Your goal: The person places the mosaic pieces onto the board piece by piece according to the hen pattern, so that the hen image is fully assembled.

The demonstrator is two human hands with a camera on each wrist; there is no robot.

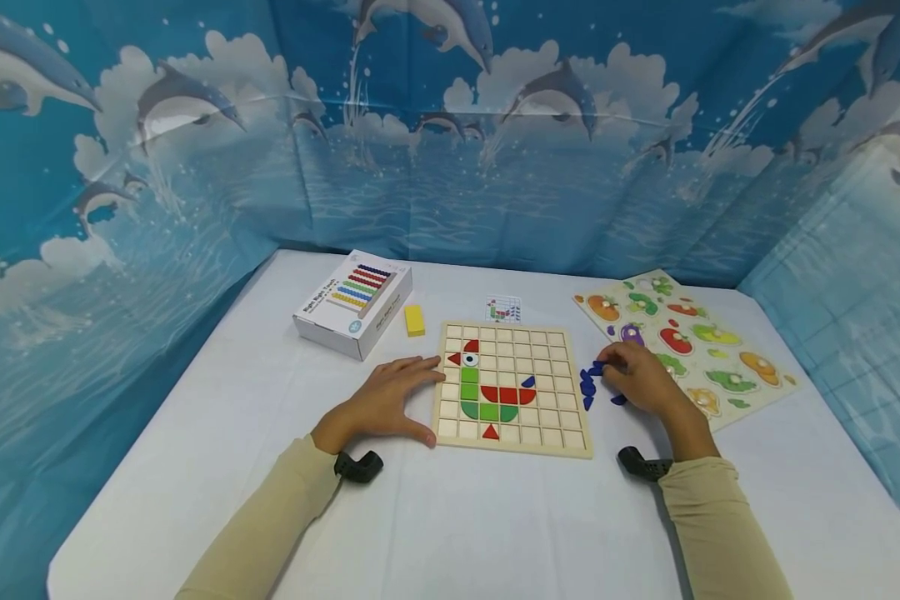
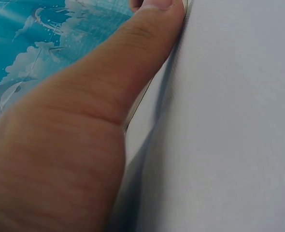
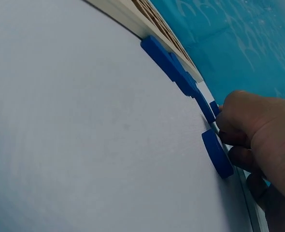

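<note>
A wooden grid board [image 1: 547, 433] lies on the table, with red, green and blue pieces set out in a bird-like shape and a white eye piece [image 1: 470, 360] near its top left. My left hand [image 1: 386, 396] rests at the board's left edge, fingers spread and thumb at the lower corner. To the right of the board, my right hand [image 1: 637, 379] pinches a small blue piece [image 3: 214, 107] between its fingertips. Several other blue pieces [image 1: 587, 387] lie in a cluster beside the board. One curved blue piece [image 3: 217, 153] sits just under the right fingers.
Behind the board lies a small pattern card [image 1: 503, 308]. A white box [image 1: 352, 304] with a bead-frame picture and a yellow block [image 1: 414, 321] stand at the back left. A vegetable puzzle board [image 1: 690, 342] lies at the right, partly behind the right hand. A dolphin-print curtain [image 1: 450, 192] hangs behind the table.
</note>
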